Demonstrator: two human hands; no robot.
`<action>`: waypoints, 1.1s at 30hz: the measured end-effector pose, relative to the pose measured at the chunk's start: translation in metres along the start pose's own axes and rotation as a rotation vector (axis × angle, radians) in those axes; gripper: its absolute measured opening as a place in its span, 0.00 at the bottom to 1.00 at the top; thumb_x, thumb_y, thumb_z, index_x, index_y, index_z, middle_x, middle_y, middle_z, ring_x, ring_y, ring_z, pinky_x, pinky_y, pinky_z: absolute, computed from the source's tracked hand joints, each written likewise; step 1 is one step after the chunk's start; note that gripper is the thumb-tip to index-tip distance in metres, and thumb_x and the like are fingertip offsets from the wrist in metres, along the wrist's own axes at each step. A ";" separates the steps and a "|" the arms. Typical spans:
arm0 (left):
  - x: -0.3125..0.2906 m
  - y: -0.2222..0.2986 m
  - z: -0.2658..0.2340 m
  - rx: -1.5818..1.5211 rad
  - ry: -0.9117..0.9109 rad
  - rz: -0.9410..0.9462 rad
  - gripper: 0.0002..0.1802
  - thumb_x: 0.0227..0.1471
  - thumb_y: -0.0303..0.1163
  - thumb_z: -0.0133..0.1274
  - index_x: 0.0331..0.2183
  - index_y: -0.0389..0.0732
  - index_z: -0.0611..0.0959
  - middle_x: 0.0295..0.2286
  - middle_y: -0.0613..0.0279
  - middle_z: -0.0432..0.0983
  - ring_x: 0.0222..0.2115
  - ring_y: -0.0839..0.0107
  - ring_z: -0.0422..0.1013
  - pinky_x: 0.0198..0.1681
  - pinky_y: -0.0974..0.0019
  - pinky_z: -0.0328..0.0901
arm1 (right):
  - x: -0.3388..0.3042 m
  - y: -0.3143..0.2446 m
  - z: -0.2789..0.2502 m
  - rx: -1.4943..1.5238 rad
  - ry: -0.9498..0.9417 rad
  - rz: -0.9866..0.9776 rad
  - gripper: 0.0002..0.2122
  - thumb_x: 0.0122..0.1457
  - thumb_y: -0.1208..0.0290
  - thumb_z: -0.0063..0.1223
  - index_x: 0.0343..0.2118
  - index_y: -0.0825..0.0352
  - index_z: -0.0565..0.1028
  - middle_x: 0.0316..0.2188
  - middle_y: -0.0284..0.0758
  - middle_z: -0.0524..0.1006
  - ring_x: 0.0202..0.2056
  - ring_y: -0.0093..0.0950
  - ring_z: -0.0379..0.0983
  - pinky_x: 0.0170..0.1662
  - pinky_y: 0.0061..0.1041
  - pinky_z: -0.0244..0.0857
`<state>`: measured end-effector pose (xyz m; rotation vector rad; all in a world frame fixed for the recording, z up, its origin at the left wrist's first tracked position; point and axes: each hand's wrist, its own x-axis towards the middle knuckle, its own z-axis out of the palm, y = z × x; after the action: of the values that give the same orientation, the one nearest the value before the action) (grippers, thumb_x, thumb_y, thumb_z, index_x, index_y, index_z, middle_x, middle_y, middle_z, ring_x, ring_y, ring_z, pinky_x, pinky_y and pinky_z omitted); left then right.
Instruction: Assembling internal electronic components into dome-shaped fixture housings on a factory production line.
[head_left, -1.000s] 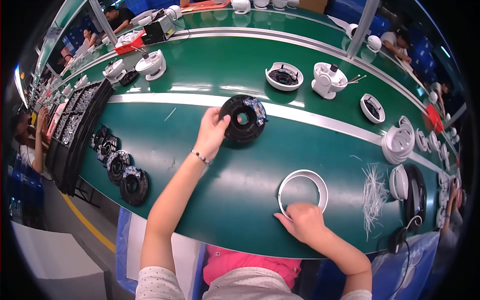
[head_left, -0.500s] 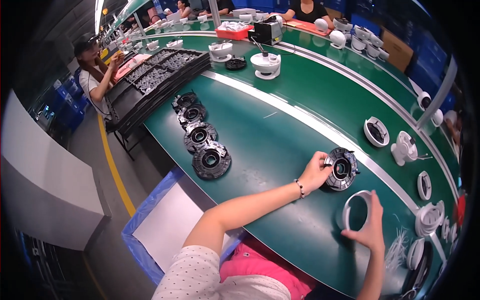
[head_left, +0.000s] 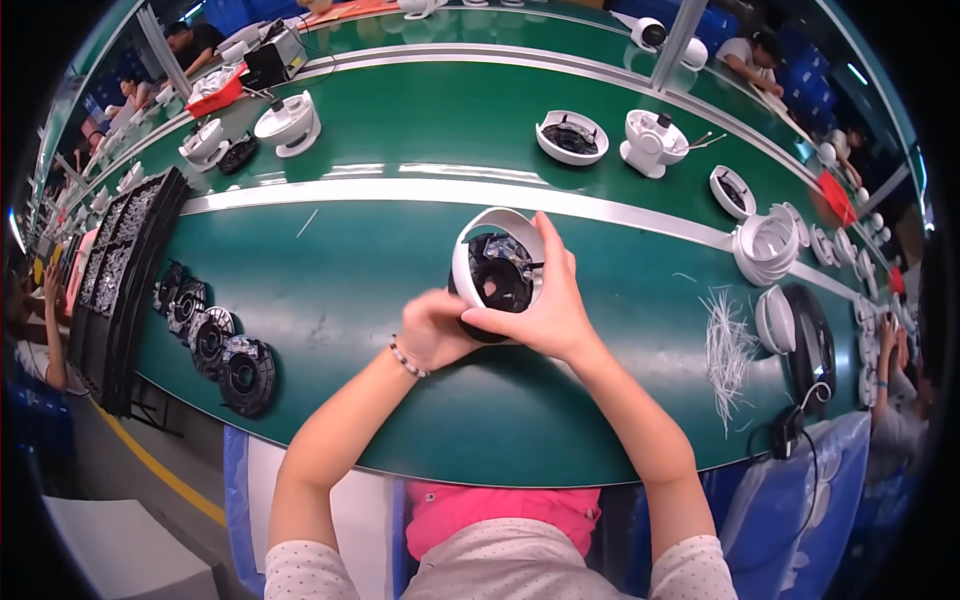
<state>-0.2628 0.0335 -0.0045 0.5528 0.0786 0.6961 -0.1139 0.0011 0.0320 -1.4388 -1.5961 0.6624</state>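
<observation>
In front of me, above the green worktable, a white plastic ring is gripped by my right hand, thumb at its lower edge and fingers along its right side. Through the ring's opening shows a black round part with a small circuit board. My left hand is closed on the lower left of that black part, its fingers partly hidden behind the ring. How far the two parts fit together I cannot tell. To the left, several similar black discs lie overlapping in a row.
Black stacked trays of small parts stand at the left. At the right are a bundle of white strips, stacked white rings and a corded black device. White housings sit beyond the pale strip; co-workers sit around the line.
My view has swung to the right. The white ring and the black part, apart before, are now together, the ring in front of the part, and my hands have come close.
</observation>
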 end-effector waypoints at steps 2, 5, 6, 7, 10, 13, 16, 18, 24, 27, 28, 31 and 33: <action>0.001 0.004 0.002 -0.121 0.010 -0.047 0.37 0.46 0.57 0.37 0.50 0.39 0.60 0.47 0.53 0.59 0.48 0.60 0.57 0.52 0.57 0.52 | -0.003 -0.001 0.003 -0.022 -0.009 -0.043 0.55 0.25 0.51 0.66 0.53 0.77 0.43 0.51 0.52 0.50 0.53 0.44 0.44 0.54 0.38 0.44; 0.004 0.006 0.011 -0.006 0.244 0.020 0.36 0.48 0.58 0.32 0.49 0.38 0.61 0.46 0.51 0.61 0.47 0.59 0.59 0.51 0.58 0.54 | -0.005 -0.005 0.010 -0.089 -0.012 -0.093 0.55 0.25 0.52 0.66 0.53 0.77 0.42 0.51 0.51 0.50 0.52 0.45 0.44 0.53 0.40 0.44; 0.004 0.007 0.012 -0.011 0.251 0.020 0.36 0.48 0.58 0.32 0.49 0.38 0.61 0.46 0.51 0.61 0.47 0.59 0.59 0.51 0.58 0.54 | -0.005 -0.006 0.011 -0.122 -0.012 -0.115 0.56 0.25 0.52 0.66 0.53 0.77 0.42 0.51 0.51 0.50 0.52 0.46 0.45 0.53 0.41 0.45; 0.003 0.008 0.013 -0.009 0.236 0.021 0.35 0.49 0.56 0.31 0.48 0.38 0.62 0.46 0.52 0.61 0.46 0.60 0.60 0.50 0.58 0.55 | -0.003 -0.007 0.010 -0.162 -0.005 -0.123 0.55 0.25 0.52 0.66 0.53 0.77 0.42 0.51 0.51 0.50 0.52 0.45 0.45 0.53 0.39 0.45; 0.003 0.012 0.005 -0.057 0.206 0.013 0.34 0.50 0.55 0.30 0.48 0.38 0.63 0.45 0.52 0.62 0.46 0.60 0.61 0.50 0.57 0.56 | 0.002 -0.006 0.002 0.007 0.002 -0.055 0.55 0.25 0.56 0.68 0.54 0.74 0.43 0.50 0.50 0.52 0.53 0.40 0.50 0.53 0.33 0.50; 0.003 0.013 0.004 -0.066 0.211 0.013 0.34 0.50 0.56 0.29 0.48 0.38 0.63 0.44 0.52 0.62 0.45 0.60 0.61 0.50 0.56 0.56 | 0.003 -0.008 -0.005 0.041 -0.164 0.001 0.54 0.26 0.49 0.65 0.51 0.79 0.46 0.49 0.54 0.53 0.51 0.45 0.49 0.52 0.38 0.49; 0.005 0.011 -0.001 -0.070 0.257 0.009 0.32 0.51 0.54 0.28 0.47 0.40 0.65 0.43 0.55 0.65 0.44 0.63 0.63 0.48 0.60 0.58 | -0.006 -0.016 0.011 -0.325 -0.073 -0.221 0.54 0.25 0.48 0.65 0.51 0.80 0.47 0.48 0.53 0.53 0.49 0.48 0.50 0.51 0.40 0.49; 0.003 0.014 -0.001 -0.100 0.233 -0.001 0.31 0.51 0.54 0.29 0.47 0.40 0.65 0.43 0.55 0.65 0.43 0.63 0.63 0.48 0.60 0.58 | -0.007 -0.020 0.015 -0.338 -0.075 -0.212 0.54 0.25 0.48 0.65 0.51 0.79 0.47 0.48 0.53 0.53 0.49 0.48 0.50 0.51 0.40 0.49; -0.001 0.012 -0.004 -0.145 0.268 0.000 0.29 0.51 0.53 0.30 0.44 0.41 0.69 0.40 0.57 0.68 0.41 0.64 0.65 0.46 0.61 0.60 | 0.000 -0.016 0.011 -0.383 -0.186 -0.268 0.55 0.23 0.51 0.66 0.52 0.77 0.46 0.49 0.53 0.51 0.51 0.49 0.47 0.52 0.43 0.46; 0.000 0.016 -0.003 -0.130 0.279 -0.040 0.32 0.49 0.58 0.28 0.45 0.43 0.68 0.40 0.58 0.67 0.42 0.64 0.64 0.46 0.59 0.60 | 0.000 -0.016 0.009 -0.296 -0.239 -0.280 0.55 0.22 0.54 0.67 0.53 0.74 0.45 0.52 0.53 0.46 0.53 0.50 0.43 0.53 0.45 0.43; -0.001 0.017 -0.004 -0.130 0.283 -0.039 0.32 0.49 0.58 0.28 0.45 0.43 0.68 0.40 0.58 0.67 0.42 0.64 0.64 0.46 0.59 0.60 | 0.001 -0.016 0.010 -0.287 -0.275 -0.279 0.55 0.22 0.55 0.68 0.54 0.73 0.45 0.54 0.52 0.43 0.54 0.51 0.41 0.53 0.47 0.41; 0.001 0.017 0.015 -0.107 0.387 -0.089 0.38 0.45 0.67 0.26 0.44 0.47 0.69 0.33 0.61 0.70 0.33 0.68 0.67 0.38 0.61 0.63 | 0.008 -0.018 0.002 -0.391 -0.260 -0.417 0.55 0.21 0.56 0.68 0.54 0.71 0.46 0.55 0.50 0.41 0.55 0.53 0.39 0.53 0.48 0.40; 0.000 0.013 0.008 -0.163 0.265 -0.107 0.38 0.44 0.67 0.26 0.41 0.48 0.72 0.25 0.65 0.70 0.28 0.70 0.66 0.32 0.64 0.63 | 0.010 -0.016 0.000 -0.367 -0.298 -0.486 0.54 0.21 0.57 0.67 0.54 0.70 0.48 0.55 0.47 0.45 0.55 0.52 0.40 0.52 0.48 0.41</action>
<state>-0.2686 0.0379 0.0084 0.2952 0.2946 0.6618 -0.1215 0.0076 0.0475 -1.1581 -2.2936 0.3146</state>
